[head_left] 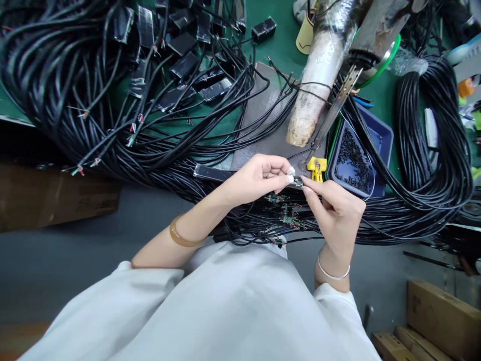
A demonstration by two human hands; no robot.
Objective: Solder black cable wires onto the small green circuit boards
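In the middle of the head view my left hand is closed in a pinch, with white covers on its thumb and a fingertip. Across from it, my right hand pinches with thumb and index finger. Between both sets of fingertips lies a small circuit board with thin wires, mostly hidden. A long black strip runs up to my left hand; whether it joins the board I cannot tell. Several small green boards on black cables hang just below the hands. Beyond the fingers stands a yellow clip-like piece.
A large bundle of black cables with black boxes fills the left. A wrapped white tube and a soldering iron-like metal tool reach down from above. A blue tray holds small black pieces. Coiled cable lies right.
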